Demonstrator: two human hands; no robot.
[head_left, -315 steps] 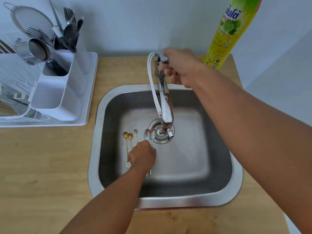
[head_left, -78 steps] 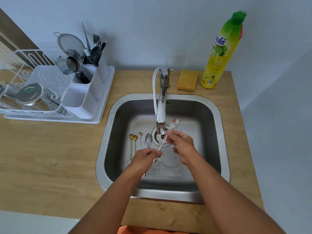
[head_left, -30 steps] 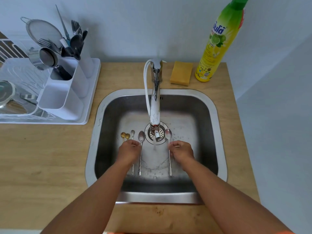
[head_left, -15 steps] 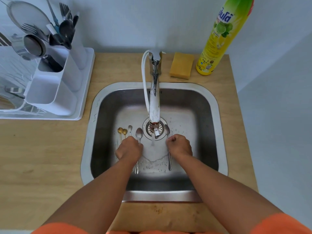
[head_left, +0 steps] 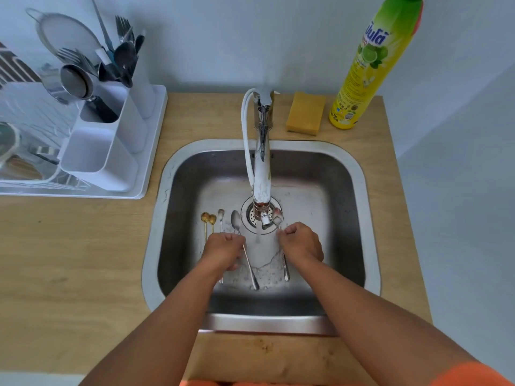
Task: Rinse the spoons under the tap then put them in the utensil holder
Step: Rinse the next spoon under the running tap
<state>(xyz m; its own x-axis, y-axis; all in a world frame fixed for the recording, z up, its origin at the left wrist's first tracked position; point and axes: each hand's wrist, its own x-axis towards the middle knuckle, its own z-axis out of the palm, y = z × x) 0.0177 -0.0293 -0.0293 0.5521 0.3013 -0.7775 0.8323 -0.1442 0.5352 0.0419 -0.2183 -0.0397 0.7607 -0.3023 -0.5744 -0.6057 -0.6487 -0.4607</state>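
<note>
**Rinsing under way, nothing yet moved to the holder**

The right hand (head_left: 301, 243) is curling its fingers around the handle of a long silver spoon (head_left: 278, 214), whose bowl is pointing up beside the spout of the chrome tap (head_left: 262, 174) while its handle end is showing below the wrist. The left hand (head_left: 224, 250) is gripping the handle of a second silver tablespoon (head_left: 236, 218), its bowl lying just left of the round drain strainer (head_left: 252, 215). A thin stream of water is falling between the two hands.

Further left on the floor of the stainless steel sink (head_left: 359, 174), two small gold-bowled spoons (head_left: 208, 217) and a slim silver teaspoon (head_left: 221, 213) are lying side by side, seemingly waiting their turn.

On the wooden counter, the white plastic utensil holder (head_left: 111, 140) is standing well apart to the left, its back compartments crowded with forks and dark spoons; whether any belong to this task cannot be told. I judge the job to be at an early stage: five spoons remain in the sink, all needing transfer.
</note>
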